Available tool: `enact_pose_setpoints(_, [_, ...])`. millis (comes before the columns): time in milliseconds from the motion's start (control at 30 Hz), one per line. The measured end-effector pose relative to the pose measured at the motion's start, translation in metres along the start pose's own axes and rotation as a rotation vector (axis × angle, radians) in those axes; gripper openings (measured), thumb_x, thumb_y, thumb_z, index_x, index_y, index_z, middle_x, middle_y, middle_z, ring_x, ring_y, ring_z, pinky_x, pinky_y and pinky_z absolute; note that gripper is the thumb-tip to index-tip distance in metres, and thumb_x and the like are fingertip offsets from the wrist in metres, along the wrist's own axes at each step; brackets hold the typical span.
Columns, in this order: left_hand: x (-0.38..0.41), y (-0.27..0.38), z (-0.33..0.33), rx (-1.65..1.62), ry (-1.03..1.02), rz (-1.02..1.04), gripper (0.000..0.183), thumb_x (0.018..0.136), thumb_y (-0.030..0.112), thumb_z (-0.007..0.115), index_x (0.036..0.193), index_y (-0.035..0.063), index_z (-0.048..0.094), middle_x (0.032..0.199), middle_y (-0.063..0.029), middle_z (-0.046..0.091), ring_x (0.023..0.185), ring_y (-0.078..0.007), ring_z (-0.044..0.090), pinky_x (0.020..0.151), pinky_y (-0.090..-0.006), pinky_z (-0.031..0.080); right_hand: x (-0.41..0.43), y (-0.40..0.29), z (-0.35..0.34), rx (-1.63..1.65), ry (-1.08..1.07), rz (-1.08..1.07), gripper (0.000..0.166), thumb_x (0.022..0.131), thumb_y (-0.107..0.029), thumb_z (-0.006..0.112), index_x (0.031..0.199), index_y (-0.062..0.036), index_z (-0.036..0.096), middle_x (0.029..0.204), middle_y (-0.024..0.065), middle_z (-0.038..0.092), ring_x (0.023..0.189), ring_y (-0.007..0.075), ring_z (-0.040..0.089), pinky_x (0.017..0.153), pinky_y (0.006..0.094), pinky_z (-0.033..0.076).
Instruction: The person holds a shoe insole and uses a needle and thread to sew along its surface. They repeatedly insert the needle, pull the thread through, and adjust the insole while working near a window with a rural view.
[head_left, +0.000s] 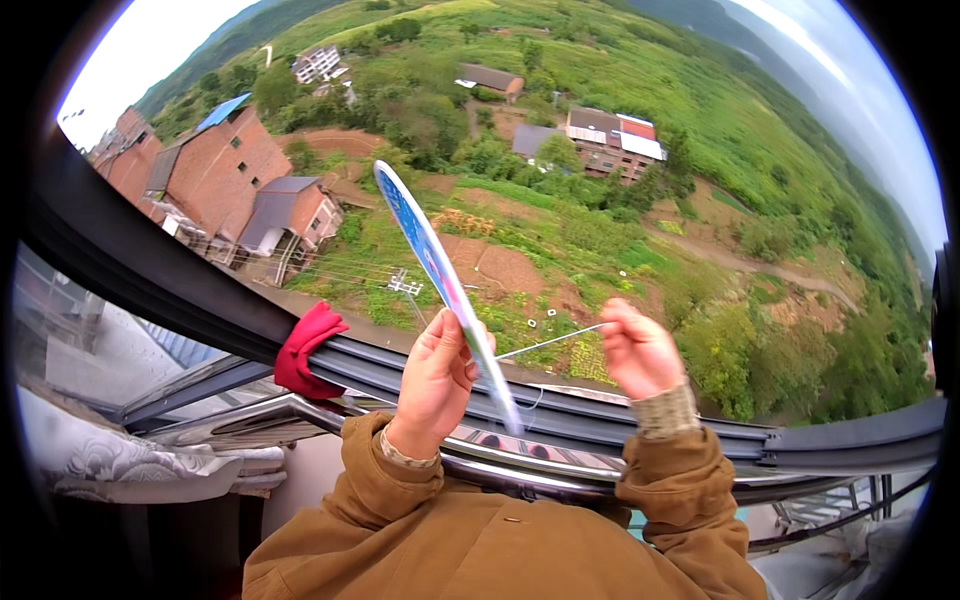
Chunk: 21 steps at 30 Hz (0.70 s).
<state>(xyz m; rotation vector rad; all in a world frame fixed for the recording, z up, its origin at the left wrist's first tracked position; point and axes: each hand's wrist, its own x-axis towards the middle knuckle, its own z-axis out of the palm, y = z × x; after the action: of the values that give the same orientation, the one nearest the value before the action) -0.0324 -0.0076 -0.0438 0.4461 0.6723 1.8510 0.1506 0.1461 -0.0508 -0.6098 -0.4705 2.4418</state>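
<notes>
My left hand (439, 375) pinches a thin, flat oval piece (442, 277) with a blue and pink printed face, seen nearly edge-on and tilted, its lower end blurred. From the piece a thin pale cord (551, 343) runs taut to the right. Its far end is between the fingertips of my right hand (641, 349), raised at the right. A loose loop of fine thread hangs near the lower end of the piece. Both hands are above a dark metal window frame.
A red cloth (309, 351) lies over the dark window frame (562, 409) at the left. A shiny metal rail (525, 461) runs close before my body. Beyond the opening lie fields and brick houses far below. Patterned pale fabric (135, 465) is at the lower left.
</notes>
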Motion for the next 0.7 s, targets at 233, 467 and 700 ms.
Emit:
enact_pose_setpoints(233, [-0.014,0.048,-0.030,-0.481,-0.123,0.082,0.014,0.088,0.016,0.048,0.097,0.0092,0.039,0.077,-0.0008,0.043,0.075,-0.0125,0.040,0.055,-0.0213,0.040,-0.040,-0.135,-0.136,0.295,0.066,-0.323,0.027,0.075,0.013,0.040,0.101,0.0085,0.049,0.093,0.0151,0.056,0.087,0.0225,0.056,0.079,0.0274,0.051])
enact_pose_setpoints(467, [-0.019,0.070,-0.043,-0.569,-0.023,0.205,0.011,0.088,0.019,0.047,0.091,0.0104,0.040,0.073,0.0011,0.043,0.069,-0.0116,0.038,0.052,-0.0230,0.036,-0.089,-0.243,-0.259,0.506,0.311,-0.734,0.011,0.089,0.005,0.031,0.082,0.0089,0.039,0.098,0.0290,0.050,0.101,0.0305,0.052,0.068,0.0262,0.048])
enact_pose_setpoints(700, [-0.012,0.063,-0.036,-0.530,-0.136,0.128,0.016,0.087,0.010,0.048,0.100,0.0087,0.038,0.079,-0.0016,0.044,0.074,-0.0128,0.041,0.057,-0.0208,0.043,-0.093,-0.264,-0.275,0.250,0.212,-0.821,0.013,0.090,0.002,0.033,0.084,0.0095,0.042,0.061,0.0092,0.037,0.096,0.0313,0.054,0.088,0.0339,0.046])
